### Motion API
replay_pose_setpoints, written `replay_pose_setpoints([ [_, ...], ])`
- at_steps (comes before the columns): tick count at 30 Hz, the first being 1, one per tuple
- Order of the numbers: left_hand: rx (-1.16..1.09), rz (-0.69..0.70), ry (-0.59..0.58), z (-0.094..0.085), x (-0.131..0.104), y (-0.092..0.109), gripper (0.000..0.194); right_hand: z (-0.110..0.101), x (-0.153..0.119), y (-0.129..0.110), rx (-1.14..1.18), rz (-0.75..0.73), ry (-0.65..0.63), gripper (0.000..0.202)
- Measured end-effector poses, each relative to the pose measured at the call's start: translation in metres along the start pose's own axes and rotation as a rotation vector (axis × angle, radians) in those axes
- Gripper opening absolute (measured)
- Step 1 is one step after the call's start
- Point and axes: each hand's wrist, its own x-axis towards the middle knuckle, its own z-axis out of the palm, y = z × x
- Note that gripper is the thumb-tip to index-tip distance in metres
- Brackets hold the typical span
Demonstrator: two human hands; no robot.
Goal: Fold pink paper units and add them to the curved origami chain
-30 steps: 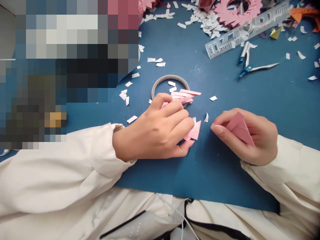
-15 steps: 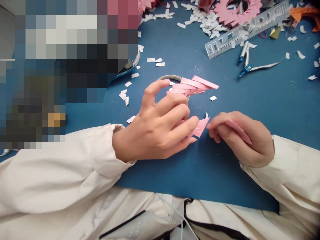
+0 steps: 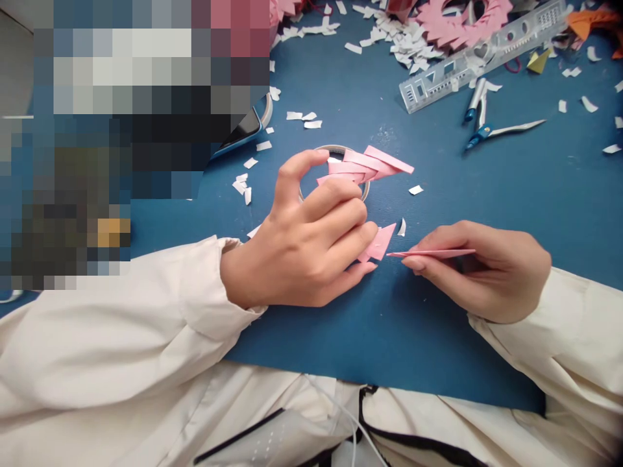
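My left hand [image 3: 316,240] is curled round a chain of interlocked pink folded paper pieces [image 3: 374,163]. One end of the chain sticks out above the knuckles; its other end [image 3: 382,243] shows beneath the fingers, and the middle is hidden by the hand. My right hand [image 3: 487,269] pinches a single folded pink paper strip [image 3: 438,253] between thumb and forefinger. The strip lies nearly level, its thin tip pointing left, close to the lower end of the chain. Behind my left hand a roll of tape [image 3: 366,192] lies on the blue table.
White paper scraps [image 3: 416,190] are scattered about. A clear plastic ruler [image 3: 423,94] and a blue-and-silver compass [image 3: 481,133] lie at the upper right. Farther back is a pink folded-paper ring [image 3: 431,23]. A blue-edged device [image 3: 243,136] sits at the left, partly blurred out.
My right hand has turned the pink strip from slanting across the palm to nearly level at the fingertips. My left hand and the chain have shifted slightly left.
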Motion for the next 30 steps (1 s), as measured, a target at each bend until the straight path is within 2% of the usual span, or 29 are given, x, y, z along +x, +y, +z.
replay_pose_setpoints([
  [4,0.068,0.122,0.021,0.0004,-0.0002,-0.0014,0.016,0.0010,0.0020,-0.0015,0.052,0.066,0.021,0.010],
  [7,0.082,0.207,0.071,0.0014,-0.0002,-0.0025,0.019,0.0015,0.0023,-0.0030,0.105,0.142,-0.048,0.015],
  [11,0.072,0.238,0.099,0.0025,0.0005,-0.0027,0.022,0.0001,0.0041,-0.0048,0.071,0.244,-0.077,0.028],
  [16,0.046,0.272,0.125,0.0013,0.0027,-0.0023,0.023,-0.0034,0.0071,-0.0050,0.115,0.316,-0.149,0.031],
  [25,0.056,0.272,0.128,0.0033,0.0036,-0.0005,0.022,-0.0034,0.0069,-0.0033,0.128,0.322,-0.172,0.031],
  [30,0.041,0.262,0.111,0.0029,0.0041,0.0026,0.022,-0.0014,0.0068,-0.0031,0.097,0.201,-0.177,0.029],
])
